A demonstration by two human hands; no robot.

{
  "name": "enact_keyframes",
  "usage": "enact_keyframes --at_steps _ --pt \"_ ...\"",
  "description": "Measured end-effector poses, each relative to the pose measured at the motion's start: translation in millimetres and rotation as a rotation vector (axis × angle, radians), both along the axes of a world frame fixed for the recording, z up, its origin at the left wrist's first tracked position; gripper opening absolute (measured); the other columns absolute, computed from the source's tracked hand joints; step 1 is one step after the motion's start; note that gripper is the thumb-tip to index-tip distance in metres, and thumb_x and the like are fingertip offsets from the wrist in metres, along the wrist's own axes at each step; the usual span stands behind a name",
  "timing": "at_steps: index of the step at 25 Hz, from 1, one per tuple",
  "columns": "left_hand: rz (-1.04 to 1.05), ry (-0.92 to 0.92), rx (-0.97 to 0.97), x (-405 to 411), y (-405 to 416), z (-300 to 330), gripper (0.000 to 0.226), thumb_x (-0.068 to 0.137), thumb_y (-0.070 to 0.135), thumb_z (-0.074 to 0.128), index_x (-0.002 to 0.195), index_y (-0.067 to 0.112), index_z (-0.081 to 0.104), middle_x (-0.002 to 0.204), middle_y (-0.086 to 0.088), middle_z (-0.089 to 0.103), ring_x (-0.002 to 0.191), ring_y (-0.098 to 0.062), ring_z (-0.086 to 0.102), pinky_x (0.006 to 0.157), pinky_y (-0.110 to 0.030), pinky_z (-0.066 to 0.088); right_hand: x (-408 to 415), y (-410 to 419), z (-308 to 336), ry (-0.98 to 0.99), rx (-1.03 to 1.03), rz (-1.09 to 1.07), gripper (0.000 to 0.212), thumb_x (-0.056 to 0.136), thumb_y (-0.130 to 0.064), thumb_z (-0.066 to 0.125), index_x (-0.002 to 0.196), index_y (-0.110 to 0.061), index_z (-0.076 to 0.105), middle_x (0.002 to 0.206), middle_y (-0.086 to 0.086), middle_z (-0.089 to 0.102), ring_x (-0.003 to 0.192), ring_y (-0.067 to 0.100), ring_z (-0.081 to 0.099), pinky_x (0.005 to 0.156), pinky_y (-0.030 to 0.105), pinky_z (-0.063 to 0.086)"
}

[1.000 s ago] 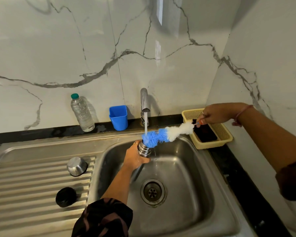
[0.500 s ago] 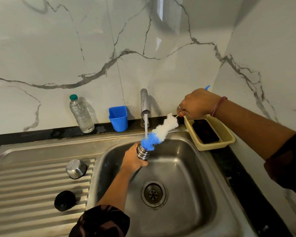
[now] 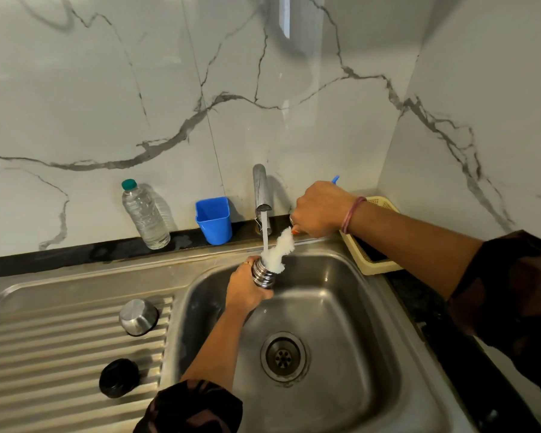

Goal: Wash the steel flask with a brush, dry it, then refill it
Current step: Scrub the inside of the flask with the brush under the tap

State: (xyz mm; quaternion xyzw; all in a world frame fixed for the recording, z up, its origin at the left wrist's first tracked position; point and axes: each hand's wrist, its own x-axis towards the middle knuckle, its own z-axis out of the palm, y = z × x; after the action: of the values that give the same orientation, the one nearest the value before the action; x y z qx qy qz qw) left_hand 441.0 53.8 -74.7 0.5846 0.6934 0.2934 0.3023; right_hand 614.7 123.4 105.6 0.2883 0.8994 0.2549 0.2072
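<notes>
Left hand grips the flask over the sink, under the running tap; flask body hidden behind the hand. Right hand clamps the brush, handle mostly concealed, lower bristles inside the flask mouth.

1 view only: head-worn wide-angle camera, looking forward and down, close over steel sink; marble wall fills upper half, drainboard lower left.

Clear plastic bottle beside blue cup on the ledge, yellow basket at right
</notes>
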Motion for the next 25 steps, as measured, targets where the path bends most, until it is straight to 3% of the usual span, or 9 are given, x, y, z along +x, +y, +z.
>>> enact_keyframes --at_steps 4,7,9,11,13,17,20,25 --pt "-0.012 0.026 -0.012 -11.4 -3.2 -4.2 0.074 0.056 0.013 0.088 0.122 0.02 0.056 0.107 0.006 0.065 0.096 -0.012 0.062 0.086 -0.027 0.051 3.7 7.9 -8.8 0.034 -0.025 0.001 0.043 0.1 -0.05 0.032 0.098 -0.017 0.061 0.089 0.001 0.067 0.074 0.021 0.059 0.061 0.03 0.038" --pt "-0.024 0.037 -0.042 -23.9 -5.2 -7.2 0.075 0.054 0.011 0.088 0.12 0.02 0.056 0.107 0.004 0.066 0.098 -0.016 0.063 0.09 -0.034 0.053 23.0 16.3 -21.8 0.157 0.139 0.282 0.035 0.092 -0.053 0.047 0.101 -0.023 0.063 0.083 -0.005 0.066 0.076 0.018 0.061 0.07 0.032 0.038" --pt "-0.027 0.036 -0.05 -30.2 -6.5 -8.4 0.076 0.053 0.011 0.088 0.122 0.02 0.056 0.108 0.004 0.066 0.1 -0.016 0.063 0.09 -0.032 0.052 43.9 19.9 -22.7 0.233 0.233 0.403 0.027 0.095 -0.034 0.041 0.101 -0.025 0.066 0.08 -0.006 0.061 0.073 0.016 0.058 0.071 0.031 0.04" --pt "-0.03 0.037 -0.058 -32.4 -7.9 -8.6 0.079 0.054 0.01 0.088 0.125 0.019 0.055 0.11 0.004 0.065 0.101 -0.016 0.062 0.092 -0.033 0.051 55.5 21.2 -22.2 0.33 0.236 0.47 0.038 0.094 -0.017 0.032 0.102 -0.024 0.068 0.076 -0.004 0.059 0.066 0.017 0.056 0.064 0.031 0.039" --pt "-0.024 0.028 -0.059 -31.6 -9.6 -9.7 0.08 0.054 0.008 0.088 0.127 0.018 0.054 0.111 0.004 0.064 0.102 -0.016 0.062 0.094 -0.035 0.051 51.5 16.6 -25.4 0.327 0.227 0.477 0.036 0.091 -0.016 0.034 0.099 -0.023 0.068 0.072 -0.004 0.059 0.06 0.017 0.055 0.057 0.029 0.035" --pt "-0.015 0.042 -0.053 -27.0 -12.5 -13.8 0.078 0.054 0.01 0.089 0.124 0.017 0.056 0.111 0.003 0.065 0.101 -0.016 0.062 0.091 -0.032 0.052 34.3 8.9 -23.8 0.196 0.107 0.295 0.017 0.094 -0.023 0.046 0.101 -0.024 0.061 0.076 -0.003 0.06 0.053 0.02 0.052 0.048 0.025 0.033" --pt "0.042 0.027 -0.037 -21.5 -11.9 -16.9 0.079 0.05 0.017 0.089 0.122 0.02 0.057 0.11 0.002 0.065 0.101 -0.018 0.062 0.092 -0.04 0.053 20.1 6.6 -7.9 0.156 0.006 0.071 0.024 0.1 -0.033 0.035 0.103 -0.027 0.058 0.085 -0.004 0.063 0.063 0.019 0.048 0.051 0.025 0.026" --pt "0.087 0.07 -0.035 -15.1 -3.6 -24.9 0.092 0.038 0.046 0.079 0.124 0.025 0.055 0.115 0.002 0.063 0.108 -0.022 0.059 0.096 -0.047 0.05 -0.8 14.6 18.5 0.11 -0.407 -0.335 0.032 0.099 -0.038 0.04 0.096 -0.024 0.068 0.072 -0.008 0.053 0.064 0.009 0.044 0.059 0.023 0.031"
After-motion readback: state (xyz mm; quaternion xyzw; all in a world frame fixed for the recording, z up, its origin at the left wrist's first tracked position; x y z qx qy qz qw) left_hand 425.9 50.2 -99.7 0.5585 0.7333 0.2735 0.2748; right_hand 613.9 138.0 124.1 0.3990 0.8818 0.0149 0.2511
